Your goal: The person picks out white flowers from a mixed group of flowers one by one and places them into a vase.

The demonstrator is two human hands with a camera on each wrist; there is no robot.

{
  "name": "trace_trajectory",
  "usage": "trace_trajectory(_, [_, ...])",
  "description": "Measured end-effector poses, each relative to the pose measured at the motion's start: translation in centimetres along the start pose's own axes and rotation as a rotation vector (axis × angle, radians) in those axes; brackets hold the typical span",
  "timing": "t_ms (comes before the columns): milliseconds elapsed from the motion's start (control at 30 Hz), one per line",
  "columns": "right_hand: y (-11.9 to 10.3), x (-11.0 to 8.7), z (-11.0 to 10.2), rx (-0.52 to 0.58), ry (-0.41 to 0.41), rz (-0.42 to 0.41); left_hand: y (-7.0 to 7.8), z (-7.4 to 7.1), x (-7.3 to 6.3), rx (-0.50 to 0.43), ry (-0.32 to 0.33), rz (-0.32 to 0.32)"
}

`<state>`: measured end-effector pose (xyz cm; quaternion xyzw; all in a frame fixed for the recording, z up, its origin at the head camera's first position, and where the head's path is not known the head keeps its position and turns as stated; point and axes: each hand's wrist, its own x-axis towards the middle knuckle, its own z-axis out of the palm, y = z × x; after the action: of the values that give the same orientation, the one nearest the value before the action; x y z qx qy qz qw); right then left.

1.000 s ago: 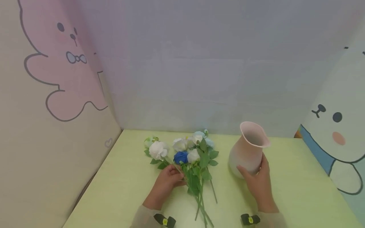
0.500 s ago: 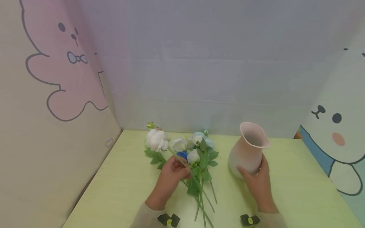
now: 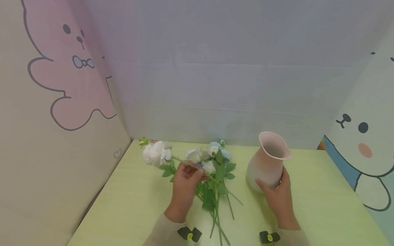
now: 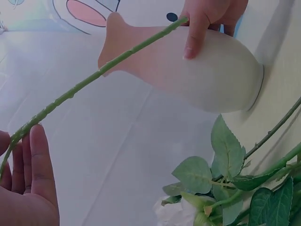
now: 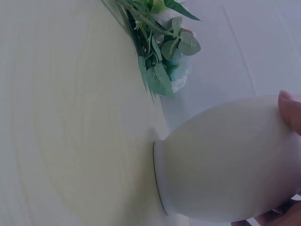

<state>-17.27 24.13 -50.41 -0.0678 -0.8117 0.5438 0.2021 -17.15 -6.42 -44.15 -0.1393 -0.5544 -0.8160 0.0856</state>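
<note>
My left hand [image 3: 184,184] pinches the green stem [image 4: 101,72] of a white peony-like flower [image 3: 157,152], lifted over the other flowers. Its bloom points to the left, while the stem's cut end reaches right, crossing in front of the vase in the left wrist view. With thumb and fingers around its body, my right hand [image 3: 279,196] holds a pink-and-white vase [image 3: 261,167], upright on the table. The vase's flared mouth is uncovered. Beside the left hand lies a bunch of artificial flowers, with a white rose [image 3: 209,167] and green leaves [image 5: 160,80]; a blue bloom is mostly hidden by the fingers.
Pale blue blooms [image 3: 226,154] lie at the back of the bunch, and several bare stems [image 3: 219,222] stretch toward the table's front. The pale yellow-green table [image 3: 323,198] ends at a back wall covering [image 3: 197,89], with cartoon-printed side panels left and right.
My left hand has raised the white flower off the bunch and turned it, its bloom swinging left and its stem end right. The right hand and the vase have stayed put.
</note>
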Motion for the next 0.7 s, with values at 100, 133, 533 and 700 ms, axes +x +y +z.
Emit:
trace_trajectory(100, [0.0, 0.0, 0.0, 0.0, -0.003, 0.002, -0.2, 0.4, 0.4, -0.045, 0.025, -0.01])
trace_trajectory(133, [0.0, 0.0, 0.0, -0.001, -0.003, 0.002, -0.3, 0.6, 0.5, -0.061, 0.031, -0.013])
trace_trajectory(533, [0.0, 0.1, 0.0, -0.005, 0.003, 0.0, -0.6, 2.4, 2.0, -0.244, 0.174, -0.051])
trace_trajectory(700, [0.2, 0.0, 0.0, -0.002, 0.005, -0.005, -0.4, 3.3, 2.9, -0.298, 0.193, -0.017])
